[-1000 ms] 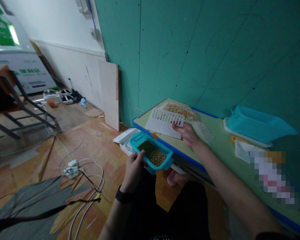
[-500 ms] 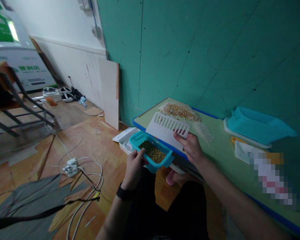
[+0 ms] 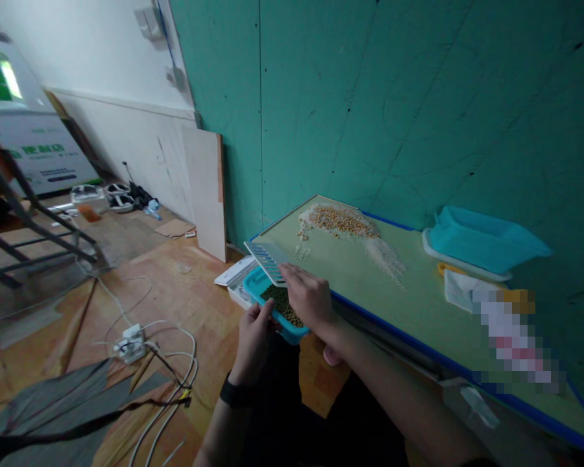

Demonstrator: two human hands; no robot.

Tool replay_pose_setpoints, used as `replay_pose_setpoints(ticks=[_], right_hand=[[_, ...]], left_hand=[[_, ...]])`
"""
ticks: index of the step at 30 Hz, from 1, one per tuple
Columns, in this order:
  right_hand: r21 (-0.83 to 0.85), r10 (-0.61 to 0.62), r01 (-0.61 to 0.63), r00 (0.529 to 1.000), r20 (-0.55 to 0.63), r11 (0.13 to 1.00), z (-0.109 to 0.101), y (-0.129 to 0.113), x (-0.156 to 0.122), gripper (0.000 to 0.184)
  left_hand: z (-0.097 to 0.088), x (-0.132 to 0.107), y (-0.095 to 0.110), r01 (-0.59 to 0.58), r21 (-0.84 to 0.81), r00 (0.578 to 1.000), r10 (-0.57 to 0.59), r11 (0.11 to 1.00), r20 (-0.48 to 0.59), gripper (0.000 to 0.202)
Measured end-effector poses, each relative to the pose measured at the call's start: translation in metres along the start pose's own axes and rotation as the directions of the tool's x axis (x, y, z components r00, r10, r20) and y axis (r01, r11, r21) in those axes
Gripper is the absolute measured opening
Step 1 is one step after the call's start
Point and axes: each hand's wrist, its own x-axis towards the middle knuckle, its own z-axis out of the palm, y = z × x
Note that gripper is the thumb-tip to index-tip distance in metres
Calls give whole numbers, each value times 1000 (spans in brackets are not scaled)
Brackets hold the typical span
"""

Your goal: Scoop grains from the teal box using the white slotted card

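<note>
My left hand point(image 3: 254, 334) grips the near side of a blue plastic container point(image 3: 292, 335), thumb over its rim. Inside lie green beans and yellow soybeans point(image 3: 283, 303). In my right hand point(image 3: 309, 295) is a white slotted scoop point(image 3: 268, 259), tilted over the container, its slots toward the far left. My right fingers lie over the scoop's near end and hide part of it. On the table point(image 3: 350, 266), to the right of the container, a pile of soybeans point(image 3: 343, 220) is spread with white rice-like grains point(image 3: 387, 259).
A larger blue bin point(image 3: 486, 240) on a white tray stands at the table's back right, near an orange-handled white tool point(image 3: 460, 288) and a blurred packet. A white box point(image 3: 236, 279) sits beyond the container. Cables and a power strip point(image 3: 131, 344) lie on the floor.
My right hand has swung the white scoop left, from over the table edge to over the container, and tilted it. The left hand still grips the container. The view has shifted slightly.
</note>
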Motion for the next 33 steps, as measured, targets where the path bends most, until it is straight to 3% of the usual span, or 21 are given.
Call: replay_pose_setpoints(ticks=[6, 9, 13, 22, 33], right_hand=[[-263, 50, -15, 990, 130, 965, -5, -16, 31, 65], [-284, 20, 30, 985, 171, 958, -10, -24, 47, 70], [-260, -11, 61, 982, 190, 964, -10, -26, 59, 59], [-328, 34, 30, 982, 186, 944, -8, -26, 54, 48], [-375, 104, 5, 957, 271, 927, -32, -28, 44, 49]], left_hand=[[3, -2, 7, 8, 45, 1000, -8, 999, -1, 43], [6, -6, 14, 8, 62, 1000, -9, 998, 16, 41], [8, -10, 19, 51, 29, 999, -51, 998, 8, 44], [11, -13, 21, 55, 2, 998, -55, 998, -7, 46], [8, -6, 17, 34, -5, 999, -34, 999, -18, 44]])
